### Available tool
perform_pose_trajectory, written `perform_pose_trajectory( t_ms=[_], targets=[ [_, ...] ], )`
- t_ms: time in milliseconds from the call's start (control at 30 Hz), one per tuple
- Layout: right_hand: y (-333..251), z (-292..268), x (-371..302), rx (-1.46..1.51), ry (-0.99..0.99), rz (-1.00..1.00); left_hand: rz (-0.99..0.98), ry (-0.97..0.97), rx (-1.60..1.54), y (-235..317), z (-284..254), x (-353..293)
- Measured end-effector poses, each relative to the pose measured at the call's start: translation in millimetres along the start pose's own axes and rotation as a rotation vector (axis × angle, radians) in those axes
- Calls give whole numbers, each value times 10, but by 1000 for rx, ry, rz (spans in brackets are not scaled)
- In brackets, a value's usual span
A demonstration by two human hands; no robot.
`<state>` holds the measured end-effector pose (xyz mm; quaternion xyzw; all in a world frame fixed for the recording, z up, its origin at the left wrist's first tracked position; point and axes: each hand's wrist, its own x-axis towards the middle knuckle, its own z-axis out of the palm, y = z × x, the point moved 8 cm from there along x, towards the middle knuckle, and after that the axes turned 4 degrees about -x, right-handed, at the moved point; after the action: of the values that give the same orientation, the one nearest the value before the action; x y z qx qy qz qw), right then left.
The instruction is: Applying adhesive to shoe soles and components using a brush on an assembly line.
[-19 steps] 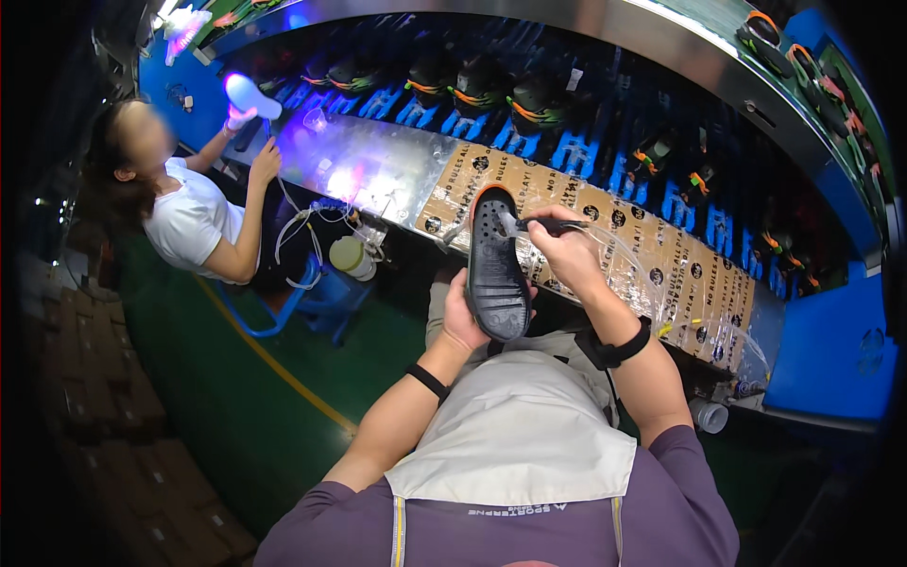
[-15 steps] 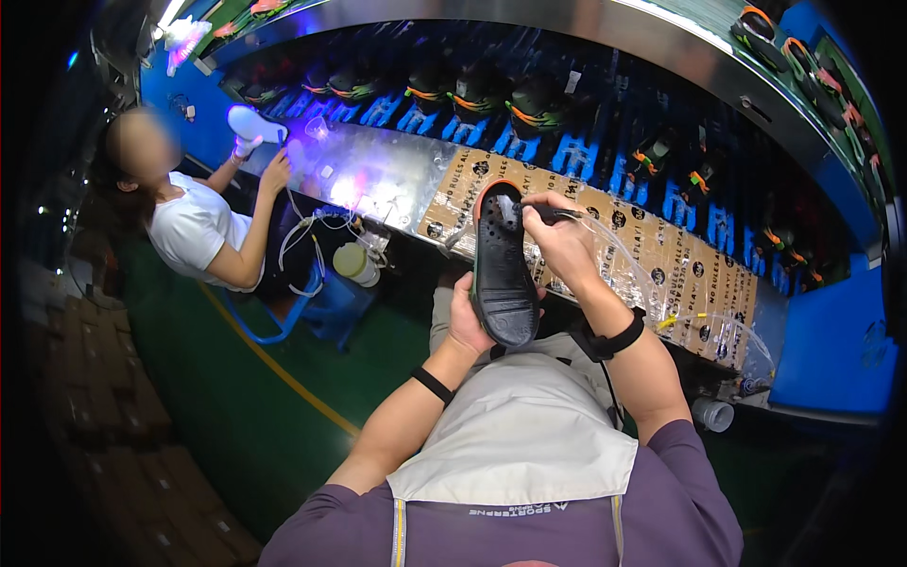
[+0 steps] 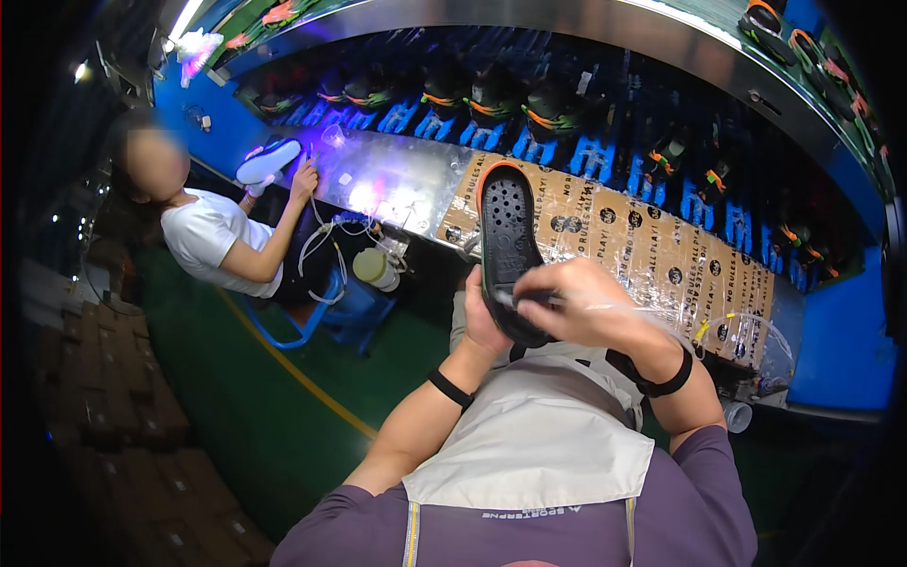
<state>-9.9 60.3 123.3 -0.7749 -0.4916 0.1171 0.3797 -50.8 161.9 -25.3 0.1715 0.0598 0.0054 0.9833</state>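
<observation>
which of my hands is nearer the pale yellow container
Left. Your left hand, holding the black sole, is right of the container; your right hand, over the sole's near end, is farther right.

The right hand [image 3: 590, 300] has moved down the black sole [image 3: 510, 244]

Bold black lettering [image 3: 598, 224] and round black emblems [image 3: 675, 276] run right across the brown cardboard [image 3: 652, 248]; upside-down pale print [image 3: 534, 514] shows on the purple shirt [image 3: 567, 541]!
</observation>
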Motion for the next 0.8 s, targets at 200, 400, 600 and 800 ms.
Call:
perform_pose_trajectory(
  t_ms=[200,400,600,800],
  targets=[
    [192,-489,164,8,796,-3,-111,-66,28,-128,361,-74],
    [66,-134,298,-2,606,-341,-49,43,-11,-33,246,-82],
    [211,-283,214,8,833,-196,-83,-112,-4,-30,498,-124],
    [9,-238,256,215,579,-346,-55,-112,-21,36,504,-110]
  ],
)
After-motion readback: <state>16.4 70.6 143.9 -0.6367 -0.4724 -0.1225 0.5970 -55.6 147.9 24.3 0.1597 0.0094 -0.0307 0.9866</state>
